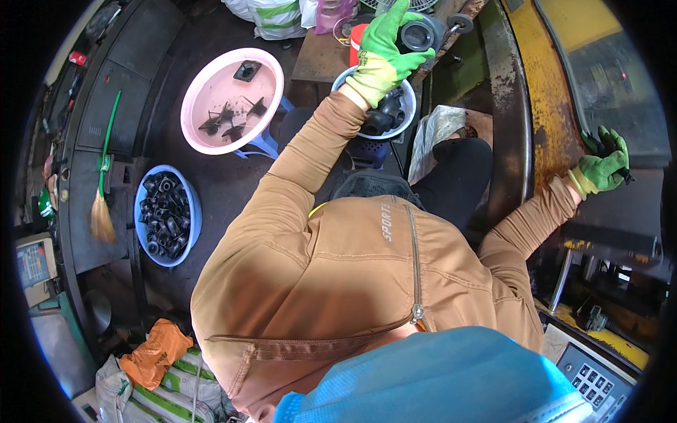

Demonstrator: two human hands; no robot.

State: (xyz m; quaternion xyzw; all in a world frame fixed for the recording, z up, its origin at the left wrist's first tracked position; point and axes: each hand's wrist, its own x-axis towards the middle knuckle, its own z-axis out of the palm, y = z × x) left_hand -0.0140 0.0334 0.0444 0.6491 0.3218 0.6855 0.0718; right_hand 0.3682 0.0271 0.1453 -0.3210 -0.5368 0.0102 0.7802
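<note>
My left hand, in a green and yellow glove, reaches far ahead. Its thumb and fingers curve round a black part with a round, ring-shaped mouth. Below that hand stands a blue-rimmed basin of dark moulded pieces. Out to the right, my right hand wears a matching glove. Its fingers are wrapped round a black handle beside the machine's clear panel.
At left, a pink basin holding several black pieces rests on a blue stool. Nearby are a blue tub of black fittings and a broom. The yellow machine frame rises at right, above a keypad panel.
</note>
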